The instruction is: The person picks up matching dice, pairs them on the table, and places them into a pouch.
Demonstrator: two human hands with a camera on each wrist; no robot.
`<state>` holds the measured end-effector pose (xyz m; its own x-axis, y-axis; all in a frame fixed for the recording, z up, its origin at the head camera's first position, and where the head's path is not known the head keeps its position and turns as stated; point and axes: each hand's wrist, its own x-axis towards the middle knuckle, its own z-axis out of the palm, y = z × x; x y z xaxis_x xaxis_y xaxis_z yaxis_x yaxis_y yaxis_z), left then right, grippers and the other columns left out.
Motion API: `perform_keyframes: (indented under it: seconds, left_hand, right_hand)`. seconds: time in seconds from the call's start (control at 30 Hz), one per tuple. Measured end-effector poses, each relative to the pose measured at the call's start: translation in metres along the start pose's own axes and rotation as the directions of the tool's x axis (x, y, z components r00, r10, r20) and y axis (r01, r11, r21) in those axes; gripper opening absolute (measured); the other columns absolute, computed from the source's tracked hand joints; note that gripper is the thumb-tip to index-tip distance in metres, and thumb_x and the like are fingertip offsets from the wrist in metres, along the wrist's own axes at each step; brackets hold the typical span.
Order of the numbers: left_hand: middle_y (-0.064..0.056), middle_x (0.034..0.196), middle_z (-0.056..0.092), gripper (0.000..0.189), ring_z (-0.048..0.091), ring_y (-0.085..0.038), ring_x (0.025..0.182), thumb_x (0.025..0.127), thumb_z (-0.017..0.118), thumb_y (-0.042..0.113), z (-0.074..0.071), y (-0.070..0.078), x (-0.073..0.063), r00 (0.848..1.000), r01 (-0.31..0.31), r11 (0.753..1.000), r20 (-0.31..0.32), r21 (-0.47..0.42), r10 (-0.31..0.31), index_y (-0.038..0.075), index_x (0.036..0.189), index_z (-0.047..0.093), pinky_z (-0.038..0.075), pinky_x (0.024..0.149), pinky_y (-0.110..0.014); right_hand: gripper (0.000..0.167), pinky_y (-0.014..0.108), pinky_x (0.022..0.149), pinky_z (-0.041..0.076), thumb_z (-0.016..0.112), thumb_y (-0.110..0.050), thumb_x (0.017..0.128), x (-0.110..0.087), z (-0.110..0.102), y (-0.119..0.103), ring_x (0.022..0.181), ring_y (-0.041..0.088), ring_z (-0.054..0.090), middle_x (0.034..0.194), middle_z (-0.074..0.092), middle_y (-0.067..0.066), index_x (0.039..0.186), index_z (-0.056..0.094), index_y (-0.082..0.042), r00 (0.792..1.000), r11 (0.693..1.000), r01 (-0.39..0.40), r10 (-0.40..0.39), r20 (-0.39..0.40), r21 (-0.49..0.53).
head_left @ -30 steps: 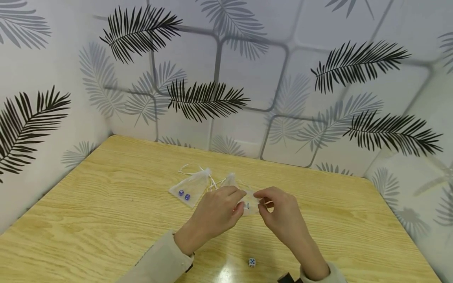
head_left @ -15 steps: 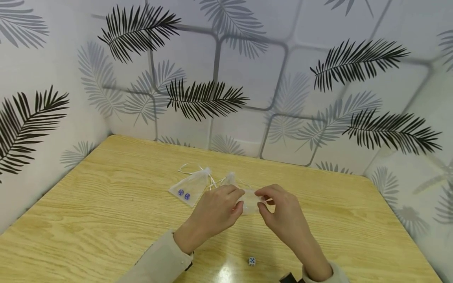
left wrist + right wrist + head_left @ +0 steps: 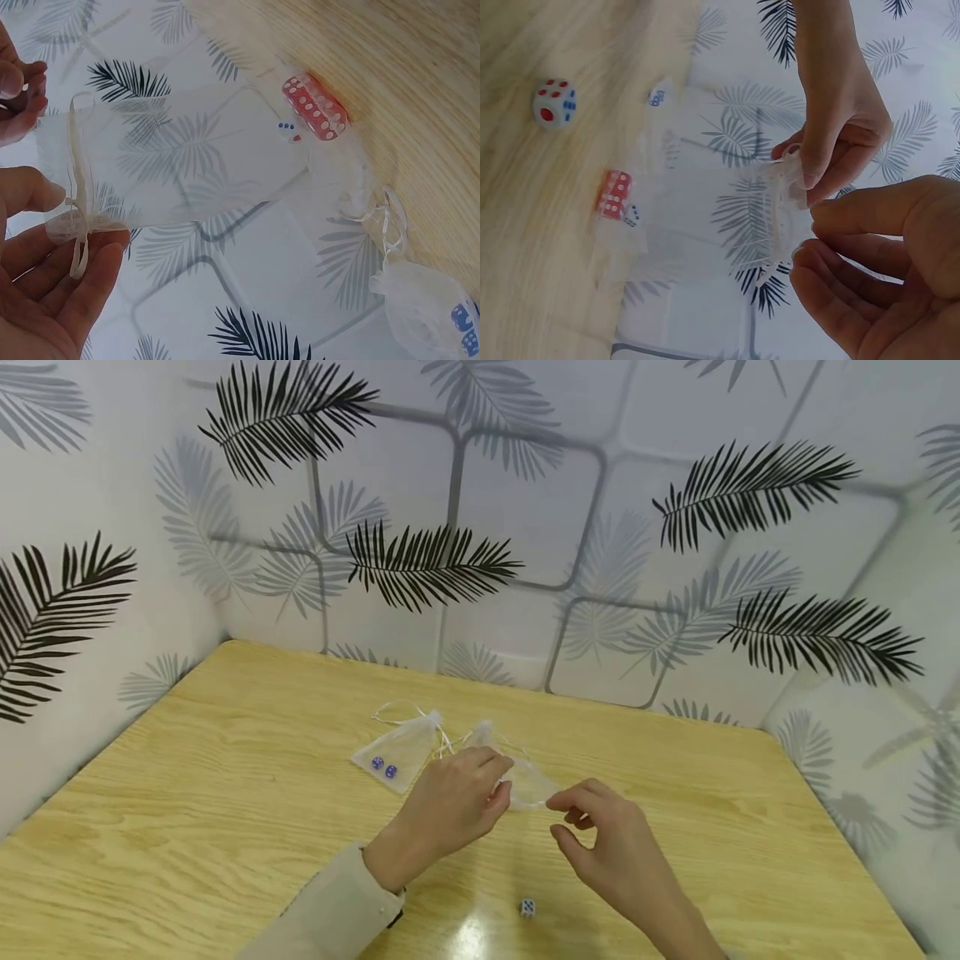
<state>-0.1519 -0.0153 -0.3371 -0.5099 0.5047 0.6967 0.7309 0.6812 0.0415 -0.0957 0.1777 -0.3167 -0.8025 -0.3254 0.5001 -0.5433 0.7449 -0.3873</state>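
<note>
My left hand (image 3: 459, 795) pinches a sheer white drawstring bag (image 3: 187, 161) by its ribboned top edge. A white die (image 3: 287, 130) with blue pips shows at the bag's bottom end. My right hand (image 3: 877, 262) is beside the bag's mouth, fingers loosely bent, with a gap between thumb and fingers and nothing held. Red dice (image 3: 315, 106) show in another sheer bag behind it. On the table, a loose white die (image 3: 528, 907) with dark pips lies nearer me, between the forearms.
Farther left on the wooden table (image 3: 225, 752) lies a drawstring bag (image 3: 408, 745) with two blue dice (image 3: 384, 767) in it, its cords loose. A patterned wall (image 3: 510, 510) with leaf prints stands along the table's back edge.
My right hand has come away from the bag's edge, moving slightly down and right, its fingers opening. My left hand stays on the bag. The view has shifted a little.
</note>
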Motion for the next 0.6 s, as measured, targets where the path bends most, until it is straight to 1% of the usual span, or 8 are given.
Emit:
perform_keyframes:
  seconds: [0.13,0.27,0.37,0.5,0.6]
  left_hand:
    - [-0.002,0.085,0.070,0.013,0.065,-0.011,0.070,0.078,0.071,0.010,0.000,-0.001,0.001,1.000,-0.003,1.000,-0.006,-0.001,0.003,0.007,0.091,0.070,0.050,0.054,-0.019]
    - [-0.002,0.086,0.070,0.013,0.065,-0.011,0.071,0.079,0.070,0.010,-0.001,-0.001,0.001,1.000,-0.002,1.000,-0.006,-0.013,0.002,0.007,0.092,0.071,0.051,0.055,-0.020]
    - [-0.002,0.088,0.071,0.014,0.066,-0.011,0.072,0.080,0.069,0.010,-0.002,-0.001,0.001,1.000,0.003,1.000,-0.002,-0.018,-0.003,0.008,0.093,0.071,0.051,0.054,-0.020]
    - [-0.002,0.089,0.071,0.014,0.066,-0.011,0.072,0.081,0.069,0.012,-0.003,0.001,0.001,1.000,0.010,1.000,0.006,-0.023,-0.009,0.008,0.094,0.071,0.051,0.054,-0.020]
    - [-0.003,0.090,0.071,0.014,0.066,-0.011,0.072,0.081,0.068,0.012,-0.003,0.002,0.000,1.000,0.016,0.999,0.017,-0.034,-0.016,0.007,0.095,0.071,0.050,0.053,-0.019]
  right_hand:
    - [0.027,0.020,0.066,0.054,0.076,0.007,0.071,-0.008,0.007,0.005,0.074,0.011,0.060,0.090,0.065,0.000,0.092,0.068,-0.007,0.995,0.999,-0.025,0.020,0.101,0.048]
    - [0.024,0.021,0.065,0.054,0.075,0.004,0.074,-0.015,0.014,0.010,0.076,0.011,0.060,0.092,0.065,0.002,0.095,0.067,-0.005,0.980,0.994,-0.056,0.035,0.198,0.097]
    - [0.023,0.021,0.065,0.053,0.075,0.000,0.076,-0.017,0.018,0.014,0.075,0.010,0.060,0.093,0.065,0.004,0.097,0.066,-0.004,0.961,0.988,-0.086,0.049,0.272,0.126]
    - [0.025,0.021,0.066,0.052,0.076,-0.005,0.077,-0.020,0.024,0.017,0.077,0.011,0.060,0.094,0.064,0.005,0.100,0.066,-0.001,0.930,0.980,-0.126,0.062,0.361,0.155]
    - [0.027,0.022,0.067,0.052,0.077,-0.009,0.077,-0.023,0.028,0.018,0.078,0.013,0.060,0.093,0.063,0.004,0.101,0.066,-0.001,0.910,0.974,-0.143,0.060,0.411,0.175]
